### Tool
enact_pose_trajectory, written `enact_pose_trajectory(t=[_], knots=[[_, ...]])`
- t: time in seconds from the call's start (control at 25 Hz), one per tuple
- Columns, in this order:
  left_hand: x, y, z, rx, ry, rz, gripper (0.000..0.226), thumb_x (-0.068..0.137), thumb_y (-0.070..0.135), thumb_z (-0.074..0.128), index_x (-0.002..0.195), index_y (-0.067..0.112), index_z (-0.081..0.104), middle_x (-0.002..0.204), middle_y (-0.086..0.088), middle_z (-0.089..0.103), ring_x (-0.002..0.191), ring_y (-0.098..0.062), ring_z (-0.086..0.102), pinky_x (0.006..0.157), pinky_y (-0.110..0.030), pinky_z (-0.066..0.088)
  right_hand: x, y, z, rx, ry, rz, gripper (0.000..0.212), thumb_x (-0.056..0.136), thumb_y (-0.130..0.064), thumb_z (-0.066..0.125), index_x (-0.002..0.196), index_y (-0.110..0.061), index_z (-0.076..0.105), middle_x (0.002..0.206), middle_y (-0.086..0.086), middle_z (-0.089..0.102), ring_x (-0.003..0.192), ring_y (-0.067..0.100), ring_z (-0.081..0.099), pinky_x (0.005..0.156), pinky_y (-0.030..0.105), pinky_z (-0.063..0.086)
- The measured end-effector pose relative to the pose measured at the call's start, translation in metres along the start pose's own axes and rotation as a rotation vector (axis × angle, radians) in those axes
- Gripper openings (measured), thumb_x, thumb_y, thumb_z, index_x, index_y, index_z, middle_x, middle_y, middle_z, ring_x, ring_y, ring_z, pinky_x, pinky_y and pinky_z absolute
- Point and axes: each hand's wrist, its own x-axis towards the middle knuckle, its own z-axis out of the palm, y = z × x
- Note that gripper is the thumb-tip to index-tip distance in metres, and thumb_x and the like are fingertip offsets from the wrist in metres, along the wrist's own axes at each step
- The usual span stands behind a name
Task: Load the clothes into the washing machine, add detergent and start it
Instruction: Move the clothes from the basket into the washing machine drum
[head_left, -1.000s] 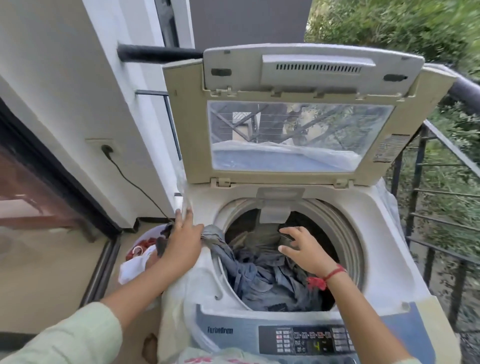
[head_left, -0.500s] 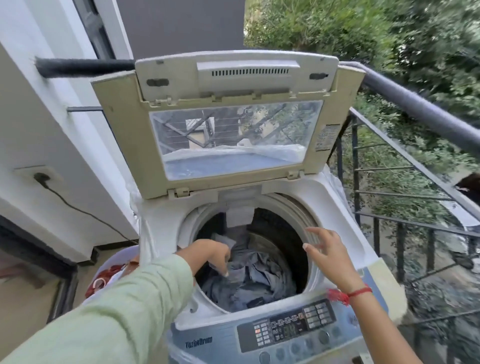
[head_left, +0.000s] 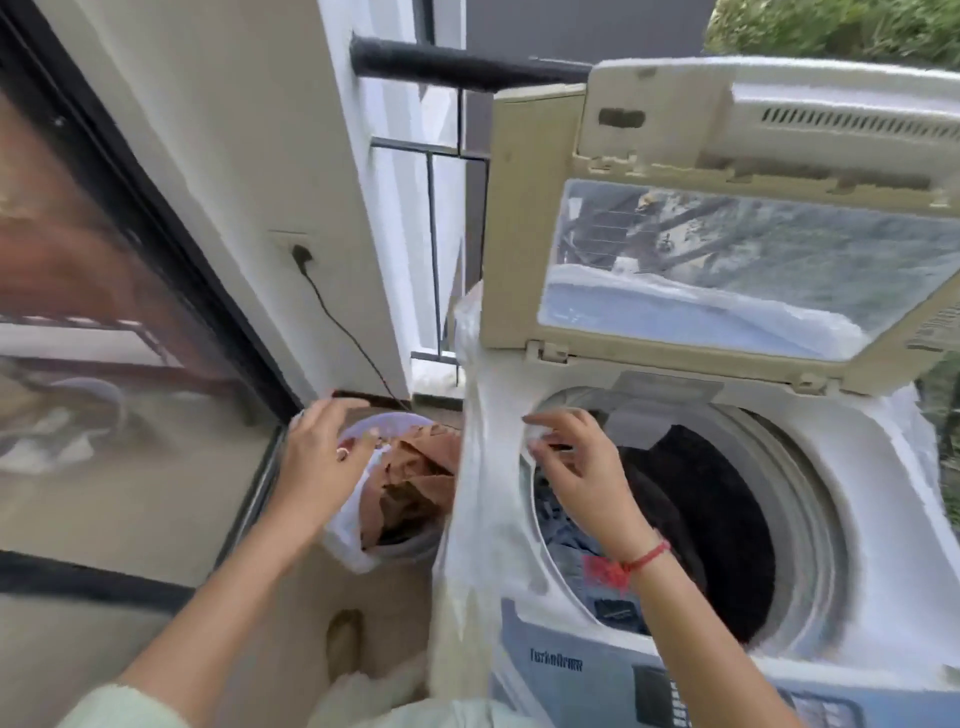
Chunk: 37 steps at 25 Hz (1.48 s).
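Left hand (head_left: 321, 460), right hand (head_left: 584, 480): grips spread, empty. Clothes (head_left: 415, 483) from my nine-o'clock basket (head_left: 395, 418) could snag the plastic cover (head_left: 478, 499).

Left grip (head_left: 322, 457) spread wide, arm stretched forward, right grip (head_left: 584, 473) loose, fingers relaxed

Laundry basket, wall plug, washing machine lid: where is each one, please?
laundry basket (head_left: 400, 419): head view, on its lilac rim.
wall plug (head_left: 300, 254): head view, on the black plug body.
washing machine lid (head_left: 519, 223): head view, on its beige left frame.
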Motion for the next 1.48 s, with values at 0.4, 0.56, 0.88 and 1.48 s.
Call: enact_pose_trajectory(t=[0.4,0.56,0.88,1.48], knots=[[0.010,-0.255,0.037,0.178,-0.661,-0.351,0.037,0.084,0.020,0.062,0.121,0.013,0.056,0.121,-0.014,0.052,0.115,-0.035,0.048,0.096,-0.036,0.037,0.155,0.010,0.267,-0.441,-0.423,0.261,0.038,0.086,-0.020,0.053,0.124,-0.013,0.054,0.135,0.016,0.040,0.118,0.034,0.048,0.101,0.038,0.039],[0.030,-0.316,0.086,0.230,-0.849,-0.359,0.044,0.086,0.025,0.057,0.128,0.014,0.047,0.130,-0.013,0.045,0.121,-0.034,0.040,0.100,-0.039,0.034,0.166,0.089,0.333,-0.719,-0.520,0.389,0.047,0.088,-0.023,0.047,0.135,-0.019,0.041,0.142,0.017,0.033,0.119,0.038,0.044,0.099,0.041,0.041],[0.028,-0.410,0.198,0.242,-1.023,-0.423,0.091,0.068,0.038,0.078,0.140,0.018,0.027,0.144,-0.005,0.026,0.130,-0.029,0.032,0.103,-0.045,0.034,0.175,0.202,0.440,-0.899,-0.754,0.055,0.071,0.076,-0.040,0.067,0.135,-0.011,0.040,0.139,0.015,0.041,0.124,0.032,0.044,0.107,0.043,0.029],[0.081,-0.345,0.118,-0.167,-0.418,-0.286,0.029,0.087,0.024,0.061,0.110,0.008,0.053,0.125,-0.009,0.055,0.118,-0.027,0.049,0.088,-0.033,0.040,0.193,0.097,0.362,-0.425,0.027,0.196,0.008,0.085,-0.008,0.056,0.084,-0.004,0.063,0.092,0.009,0.061,0.079,0.026,0.052,0.074,0.034,0.043]])
